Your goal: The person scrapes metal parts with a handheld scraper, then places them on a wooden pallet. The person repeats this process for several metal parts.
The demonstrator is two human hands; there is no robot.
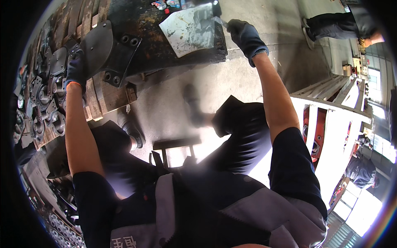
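Note:
My left hand [76, 68], in a dark glove, is closed at the left edge of a dark metal bracket [99, 45]. This bracket has a rounded plate and a flat flange [122, 60] with several holes, and it lies over the edge of the wooden pallet. Stretched out to the far right, my gloved right hand [247, 39] is closed round a small, thin, pale tool [220, 21] whose exact kind I cannot make out. The tool's tip is by the right edge of a pale, stained sheet [186, 31] on the dark bench.
Several metal castings [43, 97] crowd the pallet [96, 97] at left. The dark bench top [144, 37] bears small coloured packets [159, 5]. At right stands a pale slatted crate [331, 103] with red parts inside. Other people [335, 25] are at the far right. A stool-like frame [177, 144] is between my legs.

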